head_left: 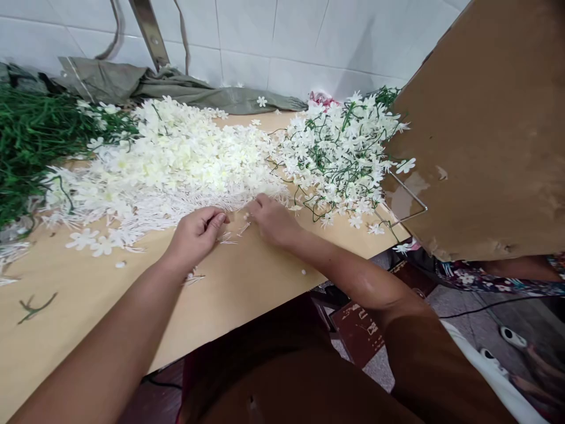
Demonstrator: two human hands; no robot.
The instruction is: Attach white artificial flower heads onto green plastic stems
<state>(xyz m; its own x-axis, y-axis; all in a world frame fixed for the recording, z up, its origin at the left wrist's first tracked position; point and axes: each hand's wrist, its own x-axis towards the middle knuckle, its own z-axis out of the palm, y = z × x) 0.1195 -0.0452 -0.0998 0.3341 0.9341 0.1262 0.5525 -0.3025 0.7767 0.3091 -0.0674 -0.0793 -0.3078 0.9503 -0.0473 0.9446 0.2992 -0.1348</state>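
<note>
A big heap of loose white artificial flower heads [176, 159] lies across the light wooden table [247, 282]. My left hand [196, 234] rests on the table at the heap's near edge, fingers curled in, thumb against them; what it holds is hidden. My right hand [272, 221] lies beside it, fingers bent down onto thin white stamens [232, 235] scattered at the heap's edge. To the right sits a bunch of white flowers on green wire stems [339, 153].
Green plastic stems [35, 135] are piled at the far left, with grey-green cloth [176, 85] along the tiled wall. A brown cardboard sheet [481, 129] leans in at the right. Another person's patterned clothing [485, 277] shows under it. A green sprig [33, 307] lies near the left.
</note>
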